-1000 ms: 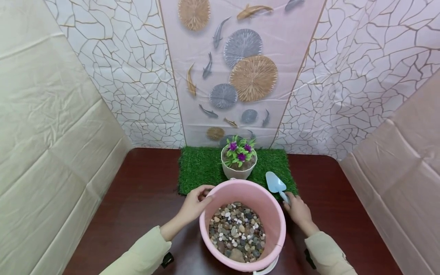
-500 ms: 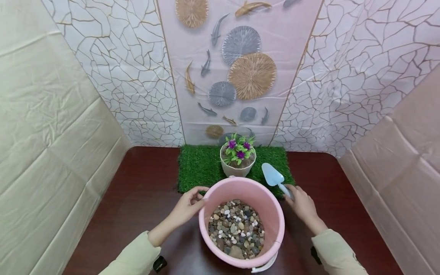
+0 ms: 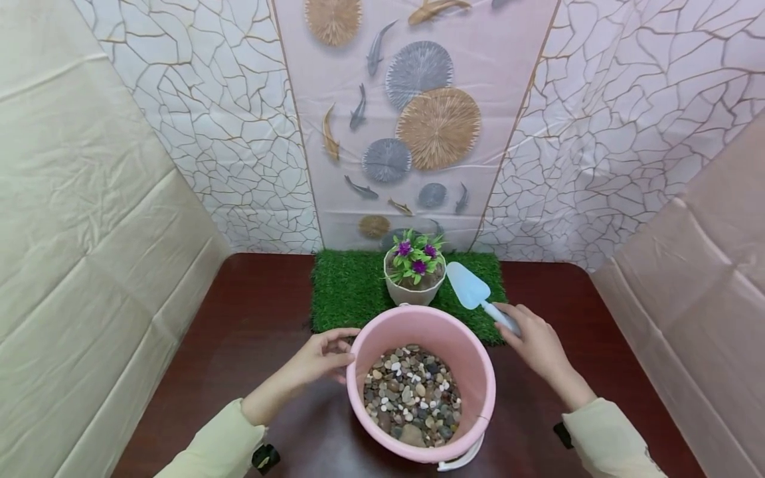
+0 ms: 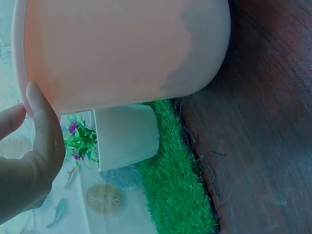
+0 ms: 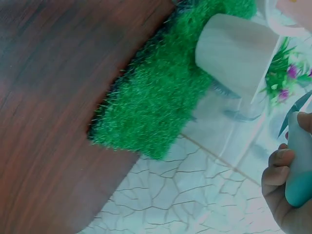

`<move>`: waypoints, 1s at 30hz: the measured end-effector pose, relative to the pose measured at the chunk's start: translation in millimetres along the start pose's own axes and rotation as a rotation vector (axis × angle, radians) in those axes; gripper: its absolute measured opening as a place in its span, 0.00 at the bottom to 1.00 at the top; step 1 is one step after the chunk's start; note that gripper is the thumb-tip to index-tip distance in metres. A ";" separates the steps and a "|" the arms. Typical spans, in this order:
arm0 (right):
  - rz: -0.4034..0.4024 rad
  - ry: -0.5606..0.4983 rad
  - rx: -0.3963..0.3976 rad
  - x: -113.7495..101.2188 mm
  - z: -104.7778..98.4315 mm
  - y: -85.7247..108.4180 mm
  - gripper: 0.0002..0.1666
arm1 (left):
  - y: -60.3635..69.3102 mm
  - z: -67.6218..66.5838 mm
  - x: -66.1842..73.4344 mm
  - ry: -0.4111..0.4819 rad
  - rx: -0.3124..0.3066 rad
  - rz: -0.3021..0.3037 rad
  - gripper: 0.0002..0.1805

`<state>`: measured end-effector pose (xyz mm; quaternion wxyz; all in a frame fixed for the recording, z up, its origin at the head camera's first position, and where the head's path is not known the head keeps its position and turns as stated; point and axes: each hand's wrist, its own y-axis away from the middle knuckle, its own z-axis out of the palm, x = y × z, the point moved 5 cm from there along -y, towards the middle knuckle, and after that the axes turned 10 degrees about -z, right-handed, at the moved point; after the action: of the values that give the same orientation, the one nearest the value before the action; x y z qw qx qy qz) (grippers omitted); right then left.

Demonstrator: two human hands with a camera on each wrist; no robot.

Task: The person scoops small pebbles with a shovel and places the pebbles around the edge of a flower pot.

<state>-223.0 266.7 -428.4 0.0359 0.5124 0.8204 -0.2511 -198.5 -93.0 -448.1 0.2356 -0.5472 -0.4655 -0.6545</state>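
A pink bucket (image 3: 481, 372) holds many mixed pebbles (image 3: 412, 398). My left hand (image 3: 317, 358) is at the bucket's left rim; in the left wrist view the thumb and a finger of that hand (image 4: 34, 156) pinch the rim. My right hand (image 3: 538, 342) grips the handle of a light blue trowel (image 3: 469, 285), held up right of the bucket with its blade toward the flowerpot. The right wrist view shows the fingers of this hand (image 5: 287, 185) curled round the handle (image 5: 298, 165).
A white flowerpot (image 3: 412, 295) with purple flowers stands on a green grass mat (image 3: 346, 292) behind the bucket. The bucket's white handle (image 3: 463, 459) hangs at its front right. Patterned cloth walls stand round the dark red table (image 3: 239, 332).
The trowel has risen and shifted left toward the flowerpot, with my right hand round its handle. My left hand has moved slightly left at the bucket's rim.
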 end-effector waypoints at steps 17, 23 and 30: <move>-0.265 0.134 0.035 -46.8 -36.6 -1.8 0.24 | -5.3 -5.4 -3.1 0.177 -0.033 -0.196 0.31; -0.358 0.180 -0.019 -63.3 -40.7 -0.1 0.24 | -9.3 -5.0 -6.2 0.162 -0.020 -0.222 0.31; -0.474 0.181 -0.109 -86.7 -41.8 0.2 0.22 | -11.2 -4.6 -7.5 0.174 -0.006 -0.226 0.30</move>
<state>-173.5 214.2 -364.7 -0.0698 0.3235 0.9298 -0.1609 -207.8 -93.4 -458.9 0.1980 -0.4333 -0.5000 -0.7232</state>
